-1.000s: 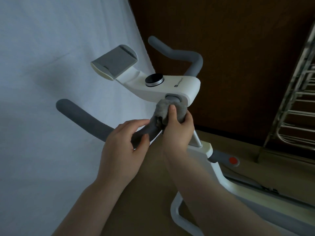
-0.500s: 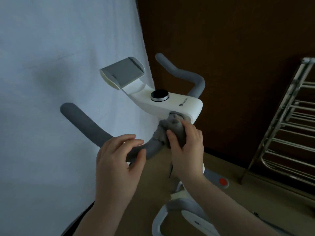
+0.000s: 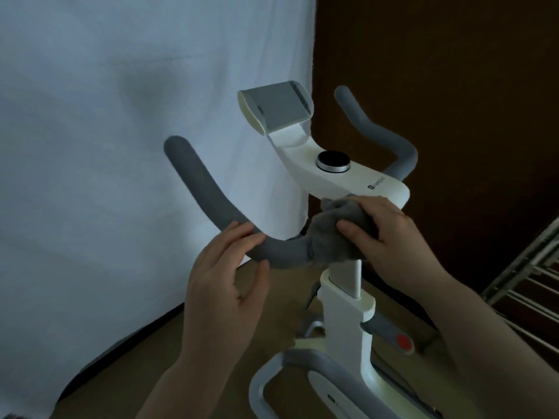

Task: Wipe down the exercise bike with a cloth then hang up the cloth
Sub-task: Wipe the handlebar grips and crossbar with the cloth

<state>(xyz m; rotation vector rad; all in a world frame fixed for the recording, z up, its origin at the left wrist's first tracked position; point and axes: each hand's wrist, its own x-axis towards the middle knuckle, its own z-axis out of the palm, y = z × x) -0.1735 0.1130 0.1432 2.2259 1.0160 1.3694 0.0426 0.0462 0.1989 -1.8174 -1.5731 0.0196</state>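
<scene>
- The exercise bike (image 3: 344, 322) stands straight ahead of both hands, its white post rising between the forearms to the console just above the right hand.
- A metal rack (image 3: 526, 282) stands well off to the right of the right hand, low by the floor; I take it for the likely place to hang the cloth later, though that is only my guess.
- The left handlebar (image 3: 205, 201) is the thing that matters: its long axis runs from the right hand's spot under the console, down and leftward past the left hand, then curves up and away to its free tip beyond the left hand.
- The cloth (image 3: 332, 237) is bunched around the inner end of that bar, just right of the left hand.
- The right hand (image 3: 384, 234) is clamped around the cloth, thumb on the near side, fingers over the top.
- The left hand (image 3: 223, 273) cups the bar loosely, fingertips resting on top, thumb underneath, not squeezing.
- Judging from this, the wipe would travel leftward along the bar, and the left hand sits in that path.
</scene>
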